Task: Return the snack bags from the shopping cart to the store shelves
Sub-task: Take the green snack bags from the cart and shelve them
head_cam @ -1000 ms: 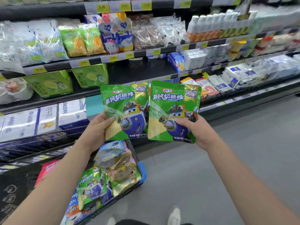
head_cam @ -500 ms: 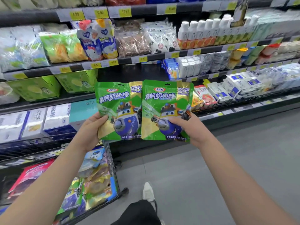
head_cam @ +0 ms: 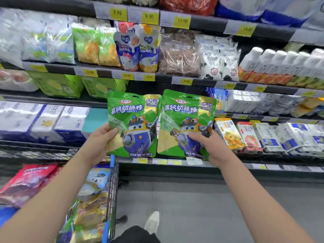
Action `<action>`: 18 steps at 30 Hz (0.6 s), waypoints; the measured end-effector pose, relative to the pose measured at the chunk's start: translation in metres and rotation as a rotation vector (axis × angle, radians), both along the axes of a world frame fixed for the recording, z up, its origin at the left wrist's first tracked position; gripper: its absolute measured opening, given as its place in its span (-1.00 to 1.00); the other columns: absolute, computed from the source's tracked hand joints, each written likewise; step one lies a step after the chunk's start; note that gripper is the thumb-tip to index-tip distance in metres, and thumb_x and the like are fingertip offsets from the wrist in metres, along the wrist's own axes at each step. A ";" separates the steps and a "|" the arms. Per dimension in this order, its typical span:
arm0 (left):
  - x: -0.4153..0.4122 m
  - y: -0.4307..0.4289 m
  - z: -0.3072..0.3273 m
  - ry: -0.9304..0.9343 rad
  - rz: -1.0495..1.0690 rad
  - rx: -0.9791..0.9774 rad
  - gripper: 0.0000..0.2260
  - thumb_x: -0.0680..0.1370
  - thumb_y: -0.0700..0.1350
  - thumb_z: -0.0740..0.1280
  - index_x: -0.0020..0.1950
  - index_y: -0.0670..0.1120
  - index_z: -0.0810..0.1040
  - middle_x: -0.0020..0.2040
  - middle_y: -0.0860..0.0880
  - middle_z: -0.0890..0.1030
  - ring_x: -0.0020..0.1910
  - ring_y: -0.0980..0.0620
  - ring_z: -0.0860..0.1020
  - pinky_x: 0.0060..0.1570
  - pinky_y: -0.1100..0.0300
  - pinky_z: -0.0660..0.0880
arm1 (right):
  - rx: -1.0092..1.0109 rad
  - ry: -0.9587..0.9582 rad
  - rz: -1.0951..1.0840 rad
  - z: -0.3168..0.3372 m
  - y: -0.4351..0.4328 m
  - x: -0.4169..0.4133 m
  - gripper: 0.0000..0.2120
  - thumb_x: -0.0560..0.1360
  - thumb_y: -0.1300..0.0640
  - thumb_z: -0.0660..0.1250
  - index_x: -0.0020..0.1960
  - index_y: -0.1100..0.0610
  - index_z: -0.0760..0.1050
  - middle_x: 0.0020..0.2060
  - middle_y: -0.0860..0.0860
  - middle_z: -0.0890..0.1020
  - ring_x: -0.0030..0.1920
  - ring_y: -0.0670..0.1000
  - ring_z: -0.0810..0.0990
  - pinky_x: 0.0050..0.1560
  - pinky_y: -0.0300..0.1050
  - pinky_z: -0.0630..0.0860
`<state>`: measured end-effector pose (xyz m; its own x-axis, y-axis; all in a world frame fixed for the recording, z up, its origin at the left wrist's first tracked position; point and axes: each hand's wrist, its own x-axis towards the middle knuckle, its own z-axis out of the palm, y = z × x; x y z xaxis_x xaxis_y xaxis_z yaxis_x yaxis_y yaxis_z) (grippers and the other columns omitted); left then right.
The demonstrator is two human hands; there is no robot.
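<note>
I hold two matching green snack bags with a blue cartoon plane on them, side by side in front of the shelves. My left hand (head_cam: 100,139) grips the left green bag (head_cam: 133,109) by its lower left edge. My right hand (head_cam: 210,146) grips the right green bag (head_cam: 185,111) at its lower right. Both bags stand upright and face me, their inner edges nearly touching. The shopping cart (head_cam: 113,190) is at the lower left, holding several more snack bags, among them a red bag (head_cam: 33,176) and a blue-and-gold bag (head_cam: 96,179).
Store shelves (head_cam: 201,81) run across the view, packed with green boxes (head_cam: 59,85), pouches (head_cam: 136,48), white bottles (head_cam: 280,65) and white cartons (head_cam: 57,120). A dark gap in the shelf lies just behind the held bags. Grey floor and my shoe (head_cam: 152,221) are below.
I have stepped closer to the shelves; both bags have moved forward and nearer to each other. The cart has slid towards the left of the view.
</note>
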<state>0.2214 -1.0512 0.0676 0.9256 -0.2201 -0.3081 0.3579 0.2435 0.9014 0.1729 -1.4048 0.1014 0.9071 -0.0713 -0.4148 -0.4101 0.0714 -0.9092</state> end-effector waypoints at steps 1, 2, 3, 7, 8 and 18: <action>0.005 -0.002 0.000 0.001 0.003 0.002 -0.70 0.55 -0.13 0.29 0.27 -0.04 0.58 0.15 -0.06 0.67 0.03 0.01 0.64 0.02 0.11 0.60 | -0.004 0.005 0.013 -0.003 -0.002 0.009 -0.61 0.49 0.18 0.50 0.27 0.25 0.55 0.00 0.09 0.76 -0.03 0.01 0.74 0.02 -0.14 0.58; 0.010 -0.004 -0.001 0.001 0.010 0.007 -0.70 0.56 -0.14 0.28 0.28 -0.05 0.57 0.14 -0.05 0.67 0.03 0.02 0.64 0.03 0.12 0.60 | -0.005 0.011 0.029 -0.005 -0.003 0.017 -0.62 0.49 0.18 0.50 0.26 0.25 0.55 0.02 0.10 0.75 -0.01 0.03 0.74 0.04 -0.12 0.58; 0.015 -0.007 0.000 0.006 0.019 0.005 -0.71 0.57 -0.15 0.27 0.29 -0.06 0.56 0.13 -0.04 0.67 0.02 0.04 0.65 0.02 0.15 0.61 | -0.005 0.011 0.042 -0.008 -0.004 0.024 -0.62 0.50 0.17 0.50 0.26 0.25 0.56 0.04 0.11 0.75 0.03 0.07 0.73 0.08 -0.09 0.59; 0.036 -0.020 0.001 0.033 0.062 0.060 -0.76 0.64 -0.21 0.21 0.26 -0.04 0.56 0.11 -0.02 0.68 -0.03 0.07 0.65 -0.04 0.17 0.61 | 0.016 0.045 0.071 -0.018 -0.016 0.054 -0.68 0.50 0.20 0.50 0.22 0.23 0.56 0.02 0.10 0.75 0.07 0.10 0.72 0.13 -0.05 0.63; 0.041 -0.023 0.000 0.035 0.074 0.083 -0.76 0.65 -0.21 0.20 0.25 -0.04 0.56 0.11 -0.02 0.67 -0.04 0.07 0.64 -0.06 0.18 0.61 | 0.020 0.049 0.093 -0.020 -0.020 0.061 -0.72 0.51 0.22 0.48 0.19 0.21 0.56 -0.02 0.06 0.76 0.01 0.04 0.73 0.03 -0.14 0.64; 0.092 -0.061 -0.041 0.067 0.127 0.129 -0.80 0.66 -0.22 0.19 0.18 -0.04 0.56 0.00 0.03 0.68 -0.12 0.09 0.60 -0.21 0.22 0.57 | 0.001 0.108 0.192 -0.055 -0.052 0.131 -0.51 0.38 0.11 0.54 0.26 0.22 0.55 0.03 0.08 0.75 0.08 0.06 0.72 0.28 0.03 0.53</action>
